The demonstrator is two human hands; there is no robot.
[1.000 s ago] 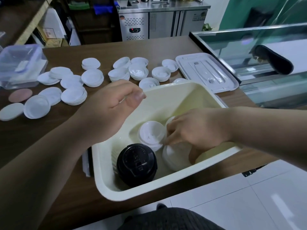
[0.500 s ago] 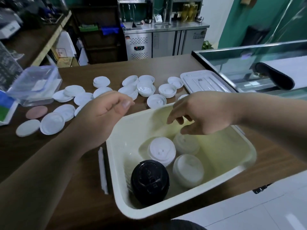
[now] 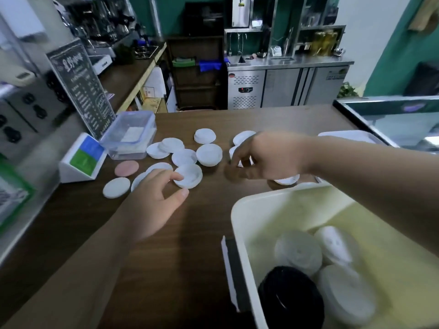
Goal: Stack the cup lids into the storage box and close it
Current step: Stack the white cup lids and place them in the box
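The cream storage box [image 3: 240, 224] stands at the lower right of the wooden counter, holding three white lid stacks [image 3: 298, 251] and a black lid stack [image 3: 291, 295]. Several white cup lids [image 3: 209, 154] lie scattered on the counter beyond it. My left hand [image 3: 156, 198] reaches over a white lid [image 3: 191, 178], fingertips touching its near edge, fingers apart. My right hand [image 3: 266, 157] hovers over the lids at the centre, fingers curled down onto a lid that is mostly hidden beneath it. The box's white cover [image 3: 351, 136] lies behind my right forearm.
A clear plastic container [image 3: 130, 135] sits at the left, with a blue-green card stand [image 3: 82, 157] and a dark menu board [image 3: 80, 89] beside it. A pink disc [image 3: 126, 168] lies among the lids. A glass display case [image 3: 392, 119] borders the right.
Both hands have left the box and moved out to the scattered lids. The view has swung up and left, so the box now sits at the lower right.
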